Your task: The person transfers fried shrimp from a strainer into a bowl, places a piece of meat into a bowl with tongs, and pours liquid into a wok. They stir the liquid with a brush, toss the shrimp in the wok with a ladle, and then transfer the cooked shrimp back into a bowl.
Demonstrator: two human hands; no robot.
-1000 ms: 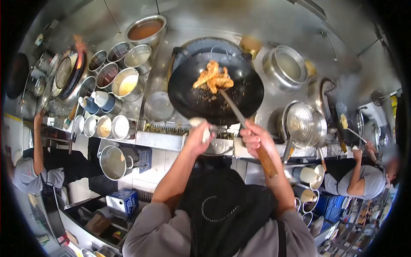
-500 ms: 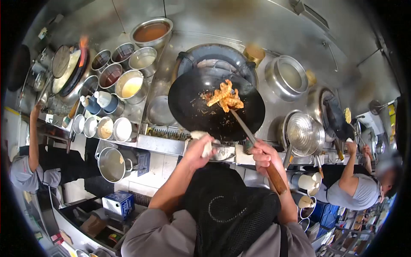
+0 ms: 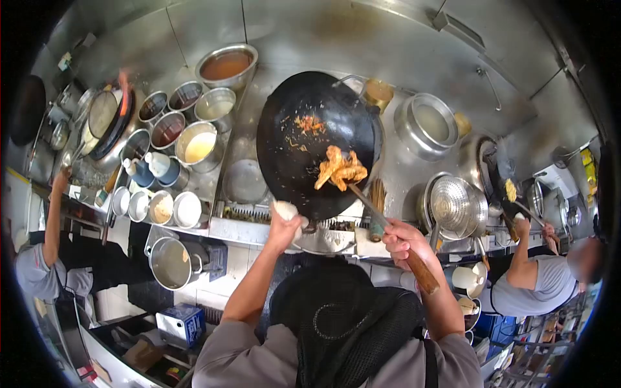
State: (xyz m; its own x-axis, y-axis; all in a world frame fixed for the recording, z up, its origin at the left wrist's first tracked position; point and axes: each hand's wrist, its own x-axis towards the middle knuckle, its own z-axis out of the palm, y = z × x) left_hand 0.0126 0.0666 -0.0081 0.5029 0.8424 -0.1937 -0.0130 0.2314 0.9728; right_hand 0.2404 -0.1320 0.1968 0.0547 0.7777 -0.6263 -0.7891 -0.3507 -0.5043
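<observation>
A black wok is tilted over the stove, its inside facing me. At its near rim my left hand is closed around a white cloth, gripping the wok through it. My right hand is wrapped round a long-handled ladle with a wooden grip. The ladle's bowl is hidden under a heap of golden-brown fried pieces, held over the right part of the wok. Small reddish bits are scattered on the wok's inner surface.
Left stand several metal pots of sauces, one with a yellow liquid, and squeeze bottles. Right are a perforated strainer, a steel pot and a bamboo brush. Co-workers stand at left and right.
The wok has moved left and tipped up more steeply, with my left hand shifting left and down. The ladle and fried pieces now sit lower, apart from the small bits.
</observation>
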